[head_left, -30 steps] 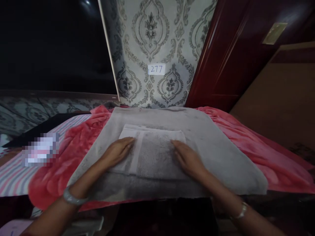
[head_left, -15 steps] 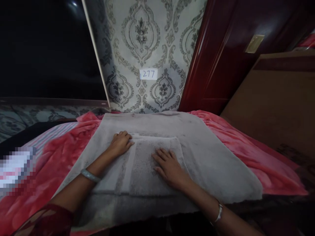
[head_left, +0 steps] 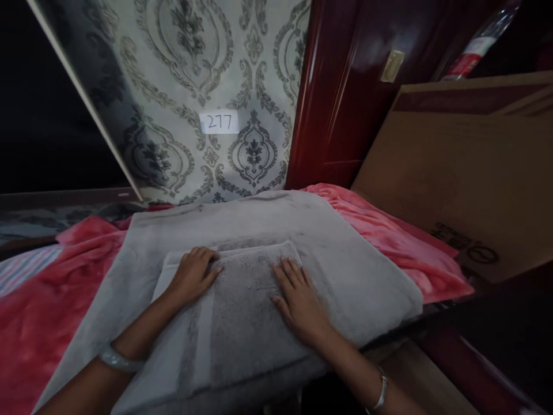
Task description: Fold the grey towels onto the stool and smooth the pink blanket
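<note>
A folded grey towel (head_left: pixel 244 323) with a pale stripe lies on a larger light grey cloth (head_left: pixel 358 259). My left hand (head_left: pixel 196 272) rests near the towel's far left edge, fingers slightly bent and thumb held apart. On the towel's right side lies my right hand (head_left: pixel 300 300), palm down with the fingers stretched out. Both hands touch the fabric without gripping it. The towel's near edge runs along the front of the cloth.
Pink plush blankets (head_left: pixel 367 225) show on both sides beneath the grey cloth. A large cardboard box (head_left: pixel 458 167) stands at the right, with a plastic bottle (head_left: pixel 473 52) by its top. Behind are a patterned wall with a 277 label (head_left: pixel 219 121) and a dark screen (head_left: pixel 47 127).
The view has swung to the right, bringing the bottle and more of the box into sight. My left hand now lies closer to the towel's striped part; my right hand stays flat on the towel.
</note>
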Action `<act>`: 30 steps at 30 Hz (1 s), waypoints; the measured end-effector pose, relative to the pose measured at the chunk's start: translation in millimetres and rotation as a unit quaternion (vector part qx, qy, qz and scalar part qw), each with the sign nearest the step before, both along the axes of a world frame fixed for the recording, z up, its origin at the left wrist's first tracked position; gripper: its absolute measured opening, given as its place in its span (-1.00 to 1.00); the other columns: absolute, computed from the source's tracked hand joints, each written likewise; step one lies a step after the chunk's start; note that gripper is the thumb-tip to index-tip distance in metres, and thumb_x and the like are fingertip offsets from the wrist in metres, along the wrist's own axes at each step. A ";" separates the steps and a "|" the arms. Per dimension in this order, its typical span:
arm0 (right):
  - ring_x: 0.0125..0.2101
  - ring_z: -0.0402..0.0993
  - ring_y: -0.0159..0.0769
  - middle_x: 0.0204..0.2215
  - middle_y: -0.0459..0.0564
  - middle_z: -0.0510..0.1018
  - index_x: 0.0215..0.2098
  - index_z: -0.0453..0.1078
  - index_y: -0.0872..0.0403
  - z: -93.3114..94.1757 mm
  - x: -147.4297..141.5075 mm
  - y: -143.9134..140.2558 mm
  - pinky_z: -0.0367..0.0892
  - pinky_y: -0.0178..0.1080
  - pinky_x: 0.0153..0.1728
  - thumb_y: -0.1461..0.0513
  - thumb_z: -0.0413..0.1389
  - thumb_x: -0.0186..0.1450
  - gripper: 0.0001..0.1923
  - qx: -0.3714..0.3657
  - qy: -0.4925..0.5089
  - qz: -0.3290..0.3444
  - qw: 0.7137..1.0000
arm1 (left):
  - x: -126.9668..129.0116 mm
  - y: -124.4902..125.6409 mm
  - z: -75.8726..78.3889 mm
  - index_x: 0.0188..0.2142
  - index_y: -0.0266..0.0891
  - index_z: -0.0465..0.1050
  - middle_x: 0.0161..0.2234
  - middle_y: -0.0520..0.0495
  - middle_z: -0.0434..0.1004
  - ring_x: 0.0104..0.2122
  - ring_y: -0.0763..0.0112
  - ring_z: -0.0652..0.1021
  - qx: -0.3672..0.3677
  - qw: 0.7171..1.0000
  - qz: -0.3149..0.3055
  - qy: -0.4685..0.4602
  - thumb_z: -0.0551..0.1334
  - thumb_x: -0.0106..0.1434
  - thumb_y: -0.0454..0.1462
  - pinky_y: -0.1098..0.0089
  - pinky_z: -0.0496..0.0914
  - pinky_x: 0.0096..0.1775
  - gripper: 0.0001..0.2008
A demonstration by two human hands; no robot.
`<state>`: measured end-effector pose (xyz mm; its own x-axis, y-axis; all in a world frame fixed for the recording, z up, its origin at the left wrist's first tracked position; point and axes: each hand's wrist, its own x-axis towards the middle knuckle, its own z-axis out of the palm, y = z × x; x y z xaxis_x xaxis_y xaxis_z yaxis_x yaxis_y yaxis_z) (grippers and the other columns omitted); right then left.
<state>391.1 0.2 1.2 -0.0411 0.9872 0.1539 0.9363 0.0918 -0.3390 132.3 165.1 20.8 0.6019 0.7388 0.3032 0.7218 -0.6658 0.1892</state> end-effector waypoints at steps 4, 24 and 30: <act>0.42 -0.21 -0.07 0.42 0.13 -0.02 0.44 0.01 0.12 -6.9 -1.2 -0.5 -0.15 0.20 0.37 0.11 -0.04 0.46 -0.36 0.031 0.008 -0.006 0.999 | 9.5 6.6 5.4 -0.31 -0.19 0.39 -0.30 -0.16 0.51 -0.19 0.05 0.48 -0.025 1.000 -0.002 0.019 0.07 0.32 -0.07 0.14 0.31 -0.17 -0.73; 0.43 -0.26 -0.06 0.43 0.11 -0.08 0.45 0.01 0.07 21.5 -25.9 -0.5 -0.28 0.20 0.37 -0.08 -0.08 0.48 -0.30 -0.025 0.017 0.091 0.995 | 16.2 -16.6 20.3 0.02 -0.29 0.47 0.05 -0.35 0.52 0.08 -0.08 0.48 0.058 0.996 0.048 0.053 0.04 0.34 -0.15 -0.02 0.35 0.08 -0.60; 0.43 -0.25 -0.17 0.43 0.06 -0.05 0.45 -0.01 0.11 14.3 -10.7 23.0 -0.28 0.10 0.40 -0.11 -0.11 0.47 -0.27 -0.034 0.019 0.182 0.982 | 8.0 -53.1 -21.2 0.36 -0.08 0.19 0.41 -0.23 0.08 0.37 -0.12 0.14 0.052 0.994 0.024 0.096 0.03 0.38 0.03 -0.27 0.08 0.26 -0.38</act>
<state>380.4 23.2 15.5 -0.3890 0.9162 0.0959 0.8317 0.3941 -0.3910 140.4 112.0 -0.4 0.6206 0.7389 0.2625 0.7695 -0.6383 -0.0224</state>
